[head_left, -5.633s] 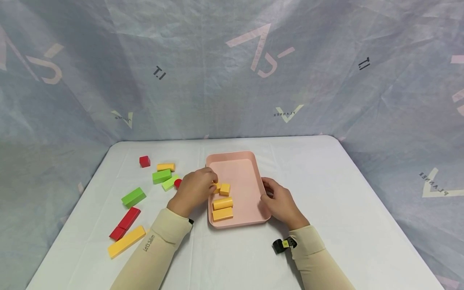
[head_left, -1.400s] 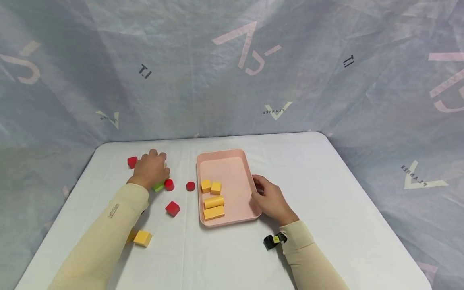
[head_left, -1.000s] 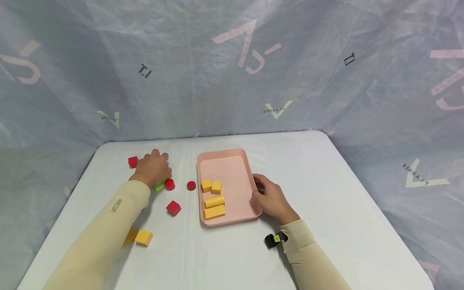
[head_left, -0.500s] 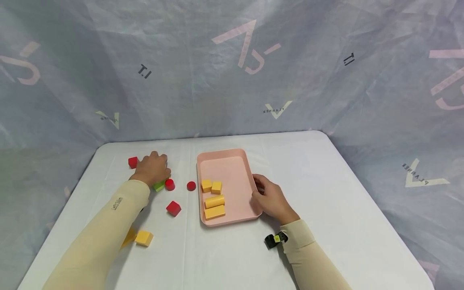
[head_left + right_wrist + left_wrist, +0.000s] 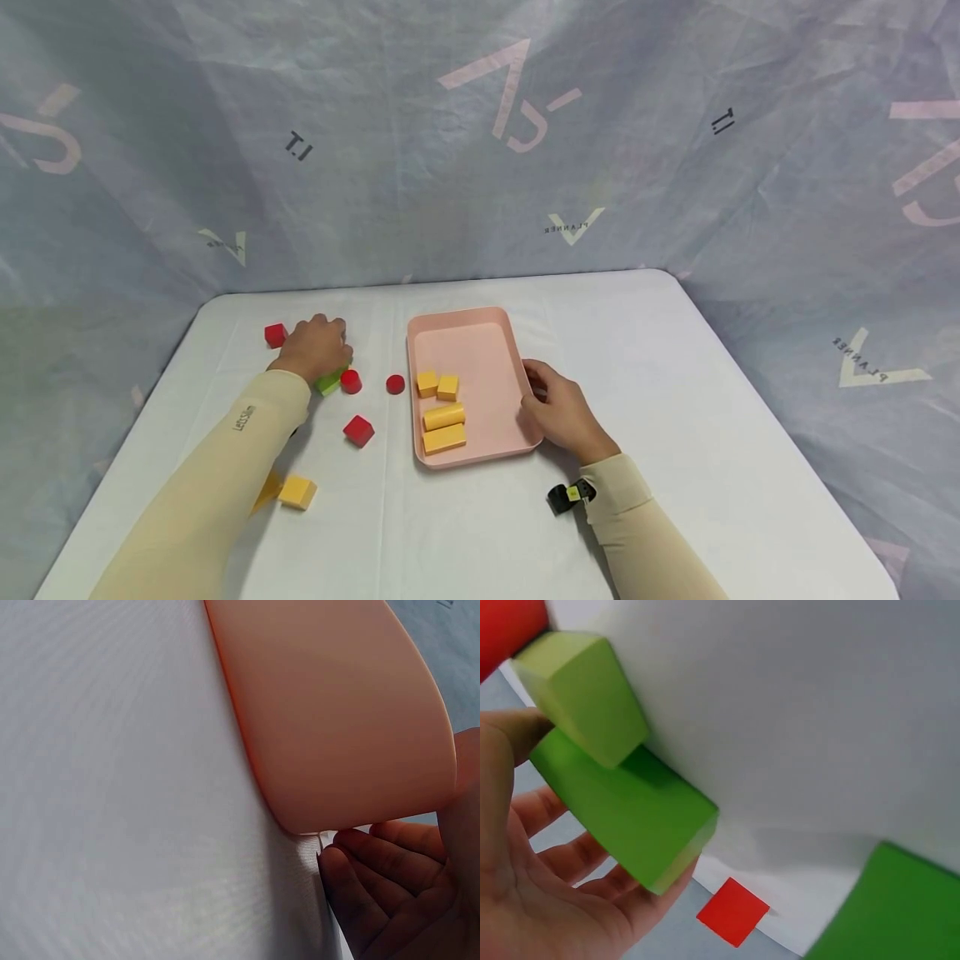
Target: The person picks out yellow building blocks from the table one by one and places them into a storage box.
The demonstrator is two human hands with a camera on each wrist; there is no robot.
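Note:
My left hand (image 5: 313, 346) reaches over blocks at the table's back left. In the left wrist view its thumb and fingers (image 5: 574, 859) lie around a dark green block (image 5: 634, 806), the fingertips partly behind it. Whether they grip it or something hidden beyond is unclear. A light green block (image 5: 592, 694) sits against the dark green one. Beside the hand stands a red cylinder (image 5: 350, 382). My right hand (image 5: 562, 408) holds the right rim of a pink tray (image 5: 480, 337), thumb at the rim and fingers outside. Several yellow blocks (image 5: 445, 437) lie in the tray's left part.
Between hand and tray are a red disc (image 5: 395, 384) and a red cube (image 5: 359, 431). Another red cube (image 5: 276, 335) is farther left. Yellow blocks (image 5: 297, 492) lie by the left sleeve, which hides some tabletop. A printed cloth (image 5: 480, 192) hangs behind the table.
Since the oldest frame my left hand has gone from the tray's left side to the green blocks at back left. During the last second both hands stay nearly still. My right hand keeps hold of the tray.

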